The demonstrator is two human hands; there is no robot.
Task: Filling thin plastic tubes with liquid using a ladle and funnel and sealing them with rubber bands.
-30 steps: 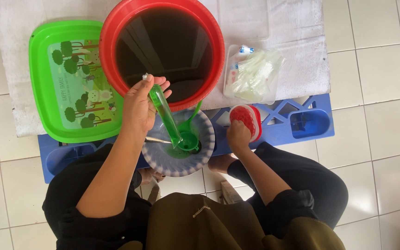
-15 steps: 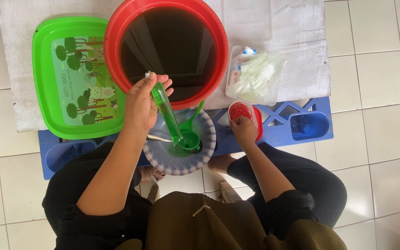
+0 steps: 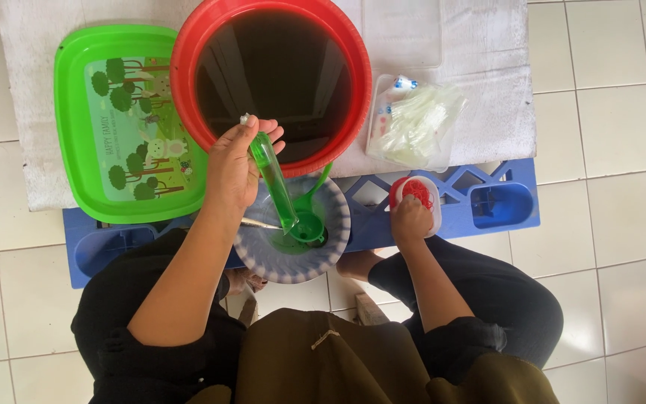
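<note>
You have one red basin (image 3: 188, 90) of dark liquid before you, and everything else sits around it: one green tray (image 3: 76, 150) touching its left side, one clear bag of plastic sleeves (image 3: 416, 123) just beside its right side, one small container of red rubber bands (image 3: 422, 188) nearer to you than that bag, and one shallow bowl with a striped rim (image 3: 263, 258) directly on your side of the basin, its far edge tucked under the basin's rim. In the bowl stands one green funnel (image 3: 309, 224), its handle (image 3: 321, 181) pointing up toward the basin. One long, narrow plastic tube filled with green liquid (image 3: 274, 183) runs from the basin's near rim down into the funnel. All of this rests on one white cloth (image 3: 487, 75) and one blue crate (image 3: 502, 206). Your left hand (image 3: 237, 164) is closed around the upper part of the tube, thumb and fingertips pinching its top end over the basin's near rim, the forearm coming up from the lower left. Your right hand (image 3: 410, 222) lies to the right of the bowl, fingers curled down onto the near edge of the rubber band container; whether it grips anything there I cannot tell.
</note>
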